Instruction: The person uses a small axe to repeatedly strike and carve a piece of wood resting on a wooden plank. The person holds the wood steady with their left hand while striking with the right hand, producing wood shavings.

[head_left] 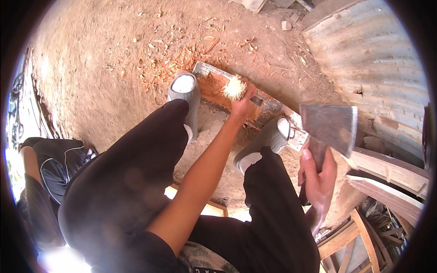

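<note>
My left hand point(242, 102) is closed round a chisel point(256, 100) with a pale, frayed top point(235, 88), held over a long wooden beam point(213, 79) lying on the ground, whose reddish face looks cut away in part. My right hand point(321, 179) grips an axe by its short handle, the broad dark head point(327, 127) raised at the beam's right end. My two grey shoes point(186, 98) stand at the near side of the beam, one on each side of the chisel. Reddish wood shavings point(173, 54) are scattered beyond the beam.
A corrugated metal sheet point(359, 68) stands at the right, with boards point(387, 173) and a wooden frame point(357, 241) below it. Another person's arm point(32, 168), beside dark clothing, shows at the far left. Small stones point(286, 25) lie on the dirt ground.
</note>
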A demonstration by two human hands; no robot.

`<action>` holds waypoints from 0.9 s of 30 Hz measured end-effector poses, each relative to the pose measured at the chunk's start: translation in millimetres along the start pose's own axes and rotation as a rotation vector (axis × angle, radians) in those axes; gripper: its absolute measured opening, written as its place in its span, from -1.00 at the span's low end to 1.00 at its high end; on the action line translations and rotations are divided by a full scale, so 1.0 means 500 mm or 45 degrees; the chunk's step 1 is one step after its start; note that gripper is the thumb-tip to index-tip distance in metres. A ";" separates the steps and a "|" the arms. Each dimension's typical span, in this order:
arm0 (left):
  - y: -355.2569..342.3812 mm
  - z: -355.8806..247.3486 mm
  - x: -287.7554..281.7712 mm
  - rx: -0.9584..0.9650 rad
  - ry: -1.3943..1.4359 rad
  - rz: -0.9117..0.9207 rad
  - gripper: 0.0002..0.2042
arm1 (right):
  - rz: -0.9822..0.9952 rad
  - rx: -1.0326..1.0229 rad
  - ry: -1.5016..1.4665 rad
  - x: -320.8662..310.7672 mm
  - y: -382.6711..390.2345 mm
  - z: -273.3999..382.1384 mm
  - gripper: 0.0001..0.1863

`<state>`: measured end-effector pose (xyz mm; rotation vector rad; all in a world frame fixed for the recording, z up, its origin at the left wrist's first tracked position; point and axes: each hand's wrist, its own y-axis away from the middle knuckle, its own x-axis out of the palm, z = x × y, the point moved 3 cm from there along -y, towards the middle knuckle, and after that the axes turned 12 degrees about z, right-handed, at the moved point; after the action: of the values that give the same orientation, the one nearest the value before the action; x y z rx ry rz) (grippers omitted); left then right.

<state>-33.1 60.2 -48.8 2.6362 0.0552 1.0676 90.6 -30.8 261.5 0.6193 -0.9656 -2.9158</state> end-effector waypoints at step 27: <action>-0.009 0.075 0.040 0.240 -0.672 0.585 -0.53 | 0.244 -0.121 0.631 0.065 -0.100 0.078 -0.71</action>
<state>7.2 57.8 -62.1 3.0987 -0.6129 0.4528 52.1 27.6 249.4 1.1011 -0.7669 -2.4415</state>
